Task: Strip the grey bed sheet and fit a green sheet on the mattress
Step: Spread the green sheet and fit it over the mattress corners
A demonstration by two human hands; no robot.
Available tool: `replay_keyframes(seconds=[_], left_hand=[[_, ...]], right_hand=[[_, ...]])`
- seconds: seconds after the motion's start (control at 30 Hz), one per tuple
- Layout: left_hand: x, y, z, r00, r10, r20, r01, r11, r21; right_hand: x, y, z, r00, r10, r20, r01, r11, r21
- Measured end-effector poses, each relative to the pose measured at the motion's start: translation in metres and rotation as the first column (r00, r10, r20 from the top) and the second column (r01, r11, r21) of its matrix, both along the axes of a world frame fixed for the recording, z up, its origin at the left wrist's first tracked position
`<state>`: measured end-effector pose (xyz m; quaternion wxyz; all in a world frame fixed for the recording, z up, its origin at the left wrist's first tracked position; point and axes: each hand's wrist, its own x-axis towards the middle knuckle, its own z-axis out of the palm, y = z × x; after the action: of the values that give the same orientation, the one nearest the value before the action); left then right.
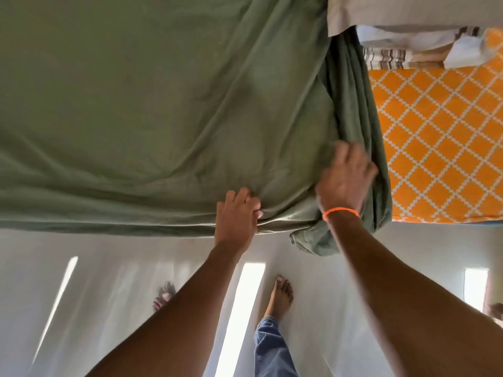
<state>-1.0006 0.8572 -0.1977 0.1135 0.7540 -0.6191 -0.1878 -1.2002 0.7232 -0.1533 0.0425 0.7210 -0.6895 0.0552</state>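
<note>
A green sheet (152,99) lies spread over the bed, wrinkled toward the near right corner. My left hand (238,213) pinches a fold of the green sheet at the bed's near edge. My right hand (345,178), with an orange band on its wrist, grips the bunched sheet at the near right corner; it is blurred by motion. Loose green cloth (310,240) hangs off that corner toward the floor. The mattress under the sheet is hidden. No grey sheet can be made out for certain.
An orange mattress or mat with a white lattice pattern (441,142) lies to the right of the bed. Pale pillows and striped cloth (394,25) are piled at the top right. The glossy white floor (81,295) is below, with my bare foot (280,297) on it.
</note>
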Motion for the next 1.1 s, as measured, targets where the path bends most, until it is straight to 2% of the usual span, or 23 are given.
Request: replay_keyframes(seconds=[0.03, 0.1, 0.13, 0.2, 0.27, 0.37, 0.43, 0.5, 0.57, 0.63, 0.7, 0.8, 0.9, 0.97, 1.03, 1.1], left_hand=[[-0.001, 0.002, -0.001, 1.000, -0.010, -0.017, 0.009, 1.000, -0.013], [-0.001, 0.008, -0.004, 0.995, -0.033, -0.091, 0.031, 0.999, -0.024], [-0.001, 0.012, -0.005, 0.987, -0.046, -0.153, 0.044, 0.999, -0.018], [0.002, 0.018, -0.004, 0.957, -0.081, -0.277, 0.084, 0.996, 0.001], [0.006, 0.025, -0.002, 0.917, -0.126, -0.379, 0.150, 0.988, 0.035], [0.003, 0.040, 0.004, 0.885, -0.151, -0.441, 0.241, 0.958, 0.156], [0.003, 0.045, 0.009, 0.892, -0.112, -0.438, 0.228, 0.948, 0.222], [0.004, 0.041, 0.013, 0.893, -0.072, -0.445, 0.215, 0.936, 0.280], [0.016, 0.035, 0.010, 0.861, -0.014, -0.508, 0.240, 0.893, 0.382], [0.033, 0.032, 0.004, 0.804, 0.078, -0.589, 0.264, 0.841, 0.472], [0.066, 0.036, -0.002, 0.697, 0.307, -0.648, 0.116, 0.844, 0.524], [0.135, 0.045, -0.008, 0.427, 0.610, -0.667, -0.265, 0.790, 0.553], [0.225, 0.063, 0.000, 0.088, 0.744, -0.662, -0.596, 0.572, 0.563], [0.282, 0.078, 0.000, -0.083, 0.751, -0.656, -0.697, 0.427, 0.577], [0.344, 0.097, 0.000, -0.201, 0.747, -0.634, -0.768, 0.282, 0.576], [0.398, 0.116, -0.001, -0.252, 0.741, -0.623, -0.803, 0.199, 0.562]], right_hand=[[0.019, 0.006, -0.001, 0.977, 0.202, 0.062, -0.206, 0.976, 0.065], [0.050, 0.019, -0.012, 0.866, 0.488, 0.107, -0.499, 0.842, 0.206], [0.057, 0.024, -0.019, 0.830, 0.554, 0.068, -0.551, 0.794, 0.259], [0.059, 0.028, -0.023, 0.820, 0.573, -0.006, -0.546, 0.785, 0.292], [0.052, 0.035, -0.018, 0.769, 0.638, -0.043, -0.594, 0.738, 0.319], [0.038, 0.052, -0.009, 0.677, 0.736, 0.000, -0.689, 0.634, 0.351], [0.048, 0.057, -0.002, 0.661, 0.750, -0.020, -0.665, 0.598, 0.447], [0.072, 0.054, 0.009, 0.700, 0.710, -0.073, -0.539, 0.593, 0.598], [0.107, 0.046, 0.018, 0.754, 0.643, -0.134, -0.385, 0.599, 0.702], [0.140, 0.035, 0.021, 0.775, 0.614, -0.149, -0.296, 0.562, 0.772], [0.179, 0.031, 0.017, 0.847, 0.529, -0.059, -0.292, 0.554, 0.779], [0.239, 0.047, 0.010, 0.877, 0.460, 0.140, -0.409, 0.560, 0.720], [0.316, 0.082, 0.004, 0.865, 0.383, 0.323, -0.498, 0.586, 0.639], [0.356, 0.107, -0.006, 0.847, 0.275, 0.454, -0.523, 0.580, 0.625], [0.404, 0.134, -0.014, 0.812, 0.209, 0.545, -0.554, 0.569, 0.608], [0.452, 0.160, -0.017, 0.778, 0.148, 0.611, -0.573, 0.566, 0.593]])
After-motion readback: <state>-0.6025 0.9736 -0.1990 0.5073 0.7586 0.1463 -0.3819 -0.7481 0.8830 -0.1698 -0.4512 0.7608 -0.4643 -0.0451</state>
